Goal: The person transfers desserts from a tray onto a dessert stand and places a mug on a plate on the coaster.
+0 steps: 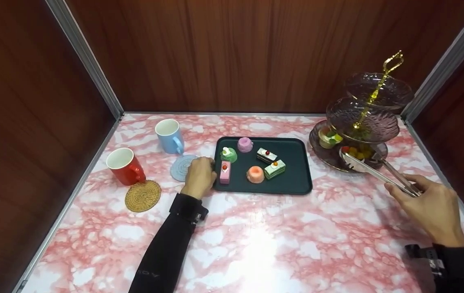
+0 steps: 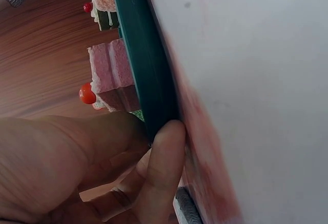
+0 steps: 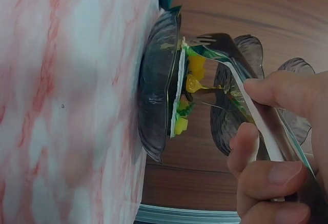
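Head view: tongs (image 1: pixel 378 176) at the fruit tart (image 1: pixel 354 153), a firm pinch on the tray (image 1: pixel 293 167)

Out to the right, the right hand (image 1: pixel 433 203) grips the tongs, fingers curled round the metal arms. The tips are right at the fruit tart, which sits on the bottom plate (image 1: pixel 317 154) of the three-tier stand (image 1: pixel 374 95); whether they have a firm bite on it, one cannot tell. A cream-topped cup (image 1: pixel 328 140) shares that plate, near the tart.

Across on the other side, the left hand (image 1: pixel 200 175) pinches the dark green tray by its left edge, and the left wrist view shows that hold up close. Six little cakes are on board: a pink slice (image 1: pixel 225 174), a green dome (image 1: pixel 229 155), a purple cake (image 1: pixel 245 145), an orange cake (image 1: pixel 255 174), a dark slice (image 1: pixel 266 156) and a green slice (image 1: pixel 275 170).

Further left on the pink-marbled surface (image 1: pixel 297 236), a red mug (image 1: pixel 126 173) stands just beside a woven coaster (image 1: pixel 143 196), and a blue mug (image 1: pixel 170 141) just behind a pale blue coaster (image 1: pixel 180 167)!
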`<action>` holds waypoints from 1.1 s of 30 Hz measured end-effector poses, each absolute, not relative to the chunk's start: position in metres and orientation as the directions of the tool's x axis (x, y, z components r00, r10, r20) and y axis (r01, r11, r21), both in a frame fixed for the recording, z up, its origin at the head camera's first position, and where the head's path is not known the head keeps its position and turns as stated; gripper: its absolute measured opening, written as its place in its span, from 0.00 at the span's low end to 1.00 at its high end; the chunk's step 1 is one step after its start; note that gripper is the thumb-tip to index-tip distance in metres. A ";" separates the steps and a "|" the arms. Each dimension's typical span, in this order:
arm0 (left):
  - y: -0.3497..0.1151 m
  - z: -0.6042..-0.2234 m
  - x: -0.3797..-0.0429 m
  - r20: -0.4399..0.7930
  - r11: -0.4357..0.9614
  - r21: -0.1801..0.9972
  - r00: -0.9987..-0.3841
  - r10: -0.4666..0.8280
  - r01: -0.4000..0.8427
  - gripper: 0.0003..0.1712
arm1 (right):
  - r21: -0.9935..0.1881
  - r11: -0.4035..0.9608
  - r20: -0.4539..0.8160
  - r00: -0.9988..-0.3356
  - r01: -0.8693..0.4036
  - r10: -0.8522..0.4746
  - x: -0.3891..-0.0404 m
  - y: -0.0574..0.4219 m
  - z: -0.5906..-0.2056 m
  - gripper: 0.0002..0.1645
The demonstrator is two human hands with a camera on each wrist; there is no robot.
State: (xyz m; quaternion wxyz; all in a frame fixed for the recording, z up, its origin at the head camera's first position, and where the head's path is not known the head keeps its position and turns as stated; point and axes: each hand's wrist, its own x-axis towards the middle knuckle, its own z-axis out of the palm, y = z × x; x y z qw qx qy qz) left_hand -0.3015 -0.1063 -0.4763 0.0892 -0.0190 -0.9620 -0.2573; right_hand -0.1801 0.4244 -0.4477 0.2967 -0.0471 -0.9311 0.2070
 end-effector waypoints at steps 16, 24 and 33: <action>-0.106 -0.476 -0.301 0.195 0.868 0.488 -0.981 -0.008 0.090 0.13 | -0.390 0.912 0.599 -0.787 -0.126 0.148 -0.178 0.416 -0.446 0.27; -0.106 -0.475 -0.301 0.185 0.873 0.482 -0.983 -0.012 0.080 0.14 | -0.379 0.915 0.606 -0.785 -0.140 0.131 -0.177 0.414 -0.445 0.28; -0.106 -0.476 -0.300 0.205 0.864 0.493 -0.979 -0.007 0.098 0.15 | -0.276 0.932 0.676 -0.737 -0.233 0.016 -0.176 0.412 -0.444 0.25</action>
